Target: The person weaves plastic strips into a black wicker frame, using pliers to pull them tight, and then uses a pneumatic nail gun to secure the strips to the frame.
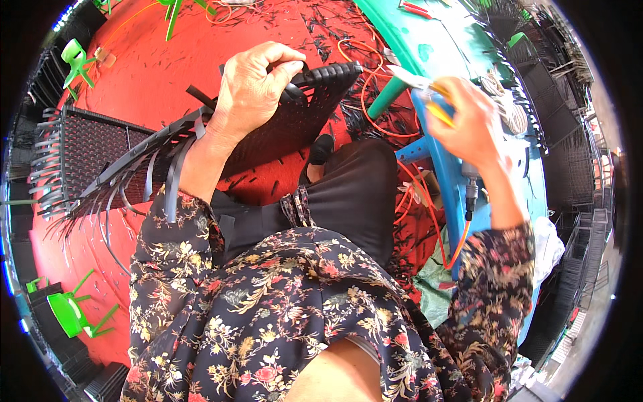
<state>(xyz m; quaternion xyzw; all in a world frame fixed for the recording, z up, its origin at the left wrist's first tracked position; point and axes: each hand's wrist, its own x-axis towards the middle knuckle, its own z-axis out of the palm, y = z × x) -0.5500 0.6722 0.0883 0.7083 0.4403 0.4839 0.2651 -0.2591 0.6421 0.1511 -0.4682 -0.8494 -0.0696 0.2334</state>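
A black woven panel [295,127] with loose flat strips along its left side stands tilted in front of my lap. My left hand [248,87] is closed at its upper edge, pinching a black strip [293,90] between thumb and fingers. To the right, over the blue bench top, my right hand [472,124] is wrapped round yellow-handled shears [410,78]. Their pale pointed blades face left toward the panel, apart from it. The handles are partly hidden by my fingers.
A blue bench [437,167] and a green table [395,40] stand at right. An air tool [471,187] hangs by the bench on an orange hose [434,228]. Another woven piece [100,147] lies left. Green stools [65,313] and black scraps dot the red floor [140,60].
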